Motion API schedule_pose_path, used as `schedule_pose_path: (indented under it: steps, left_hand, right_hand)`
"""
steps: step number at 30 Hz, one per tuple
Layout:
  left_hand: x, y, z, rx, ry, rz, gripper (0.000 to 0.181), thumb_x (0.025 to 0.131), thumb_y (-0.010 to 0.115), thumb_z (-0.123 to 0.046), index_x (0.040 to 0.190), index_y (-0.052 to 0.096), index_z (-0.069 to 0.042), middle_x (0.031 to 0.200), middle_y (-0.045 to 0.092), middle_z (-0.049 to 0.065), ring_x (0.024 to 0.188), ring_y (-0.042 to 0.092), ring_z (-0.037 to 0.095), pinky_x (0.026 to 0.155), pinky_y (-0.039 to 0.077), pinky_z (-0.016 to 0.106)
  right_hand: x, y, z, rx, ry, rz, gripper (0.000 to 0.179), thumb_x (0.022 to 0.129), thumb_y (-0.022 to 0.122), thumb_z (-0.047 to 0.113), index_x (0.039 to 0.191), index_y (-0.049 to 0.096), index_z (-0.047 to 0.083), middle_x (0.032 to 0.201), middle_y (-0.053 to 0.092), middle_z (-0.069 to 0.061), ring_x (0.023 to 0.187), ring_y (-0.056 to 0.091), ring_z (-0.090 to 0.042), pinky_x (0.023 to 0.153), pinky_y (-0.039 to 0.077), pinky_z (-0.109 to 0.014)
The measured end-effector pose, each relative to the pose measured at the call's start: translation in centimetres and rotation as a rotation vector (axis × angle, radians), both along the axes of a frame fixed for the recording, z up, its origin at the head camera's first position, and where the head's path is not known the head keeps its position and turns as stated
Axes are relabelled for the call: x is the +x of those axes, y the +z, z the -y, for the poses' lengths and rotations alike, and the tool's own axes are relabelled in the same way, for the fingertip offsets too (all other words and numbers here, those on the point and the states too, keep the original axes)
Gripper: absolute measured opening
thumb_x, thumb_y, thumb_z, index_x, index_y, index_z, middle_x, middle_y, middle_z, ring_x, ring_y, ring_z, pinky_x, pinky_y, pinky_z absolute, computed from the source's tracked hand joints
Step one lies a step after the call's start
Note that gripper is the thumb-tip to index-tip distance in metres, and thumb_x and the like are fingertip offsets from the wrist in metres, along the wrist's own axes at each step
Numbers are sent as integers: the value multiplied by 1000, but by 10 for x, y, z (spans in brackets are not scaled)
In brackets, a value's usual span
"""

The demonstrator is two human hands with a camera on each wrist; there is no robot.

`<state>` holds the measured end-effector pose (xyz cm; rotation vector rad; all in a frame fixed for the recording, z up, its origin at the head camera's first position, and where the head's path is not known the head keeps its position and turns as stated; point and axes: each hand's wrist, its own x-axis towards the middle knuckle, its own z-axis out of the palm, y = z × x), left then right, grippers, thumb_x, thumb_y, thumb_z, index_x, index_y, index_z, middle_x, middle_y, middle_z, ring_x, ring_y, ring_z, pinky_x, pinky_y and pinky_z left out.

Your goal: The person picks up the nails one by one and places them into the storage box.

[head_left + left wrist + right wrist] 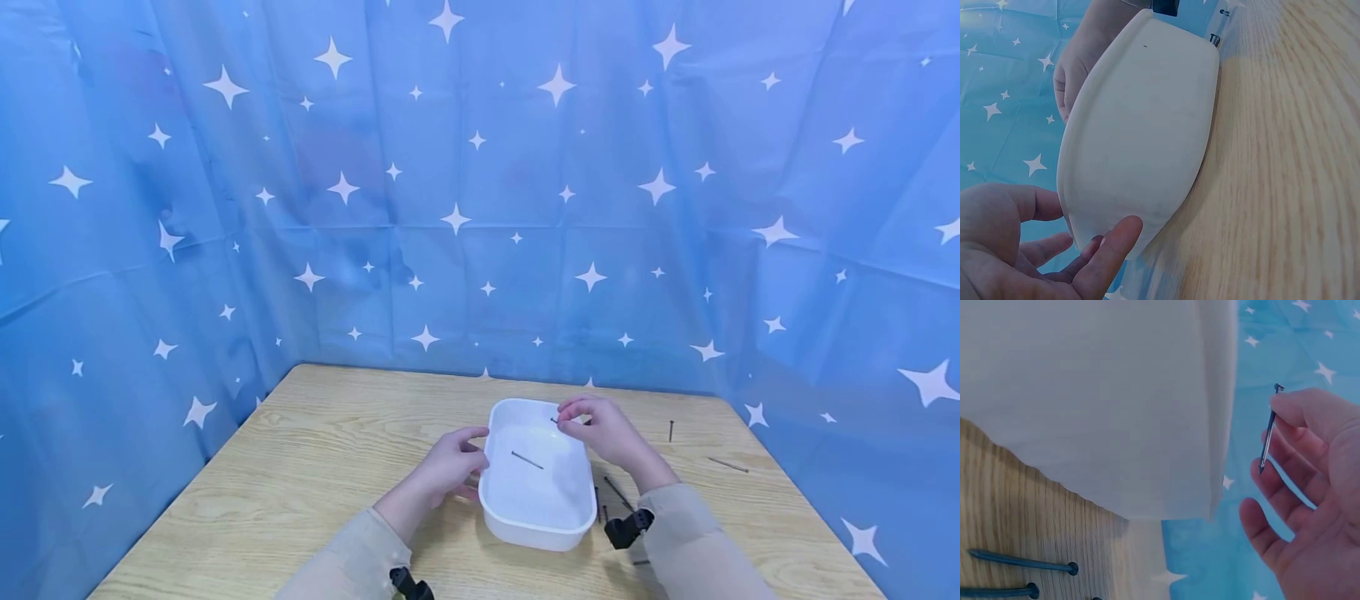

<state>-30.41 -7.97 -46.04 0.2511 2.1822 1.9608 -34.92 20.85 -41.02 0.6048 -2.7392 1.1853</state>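
One nail (527,460) lies flat inside the white tub (536,535), which sits on the wooden table (315,467) just right of the lower centre of the head frame. The right hand (603,429), above the tub's upper right corner there, pinches a second nail (1269,432) between thumb and finger; its remaining fingers are spread apart in the right wrist view. At the tub's left side, the left hand (450,462) touches the rim and outer wall with loosely extended fingers, wide rather than clenched. More nails (618,493) lie on the table in the lower right of the head frame, some just beside the tub, others well apart from it. A blue curtain (517,167) with white stars fills the upper frame.
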Motion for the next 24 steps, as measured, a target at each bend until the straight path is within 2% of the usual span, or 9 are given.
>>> schedule_pose_path:
  steps: [11, 19, 24]
  left_hand:
    - [0, 0, 1, -4, -1, 20, 66, 89, 65, -6, 152, 46, -7, 119, 59, 23, 94, 63, 34, 62, 65, 44]
    - [-1, -2, 0, 3, 0, 12, 67, 88, 64, -5, 153, 45, -6, 118, 58, 24, 92, 63, 34, 61, 65, 45]
    - [-1, -3, 0, 4, -1, 14, 66, 88, 65, -6, 152, 46, -6, 119, 59, 24, 91, 63, 32, 61, 65, 45]
  right_hand:
    - [-1, -3, 3, 17, -1, -3, 8, 96, 71, 17, 94, 76, 11, 124, 66, -6, 125, 54, -35, 95, 55, -50]
    - [-3, -5, 4, 13, 4, 5, 6, 95, 72, 17, 91, 76, 16, 122, 66, -4, 125, 54, -34, 95, 54, -50]
    - [-3, -6, 3, 16, 0, 7, 7, 96, 71, 17, 93, 76, 12, 123, 66, -6, 126, 54, -36, 97, 54, -53]
